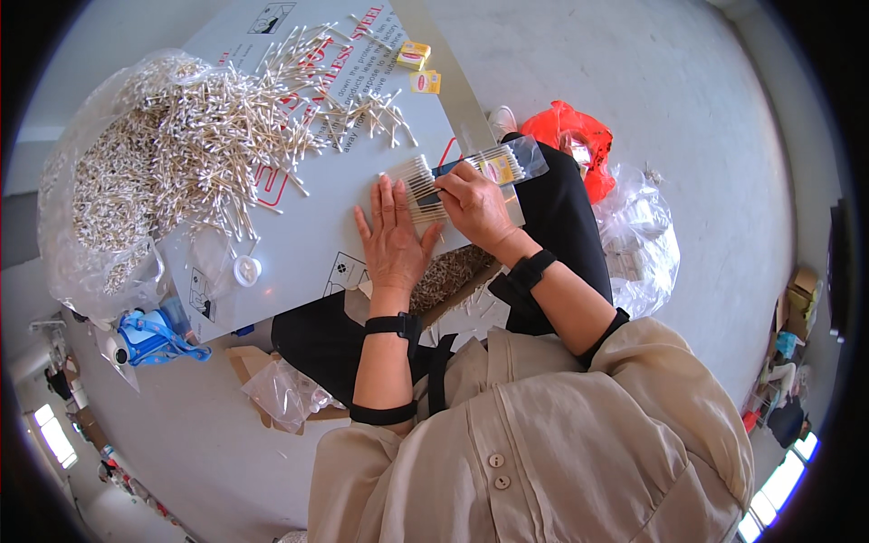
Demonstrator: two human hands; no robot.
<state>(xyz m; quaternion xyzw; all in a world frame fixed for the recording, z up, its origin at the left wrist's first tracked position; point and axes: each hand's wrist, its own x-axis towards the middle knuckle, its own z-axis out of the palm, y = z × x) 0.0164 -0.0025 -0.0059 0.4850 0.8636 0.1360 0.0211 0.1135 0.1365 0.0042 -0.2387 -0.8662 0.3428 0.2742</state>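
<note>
A row of cotton swabs (413, 176) lies side by side at the table's near right corner. My left hand (396, 233) rests flat with fingers apart, its fingertips at the left end of that row. My right hand (477, 204) is closed in a pinch over the row's right side; what its fingers hold is hidden. Just beyond its knuckles is a clear plastic bag (532, 156) with swabs and a yellow label card (495, 170) in it. A dark flat strip (445, 168) shows between the row and the bag.
A big heap of loose swabs (181, 136) spills from a clear bag at the left. Yellow cards (414, 55) lie at the table's far edge, a small white round tub (246, 271) near its front. An open box of swabs (450, 276) sits below the edge. Red bag (579, 136) on the right.
</note>
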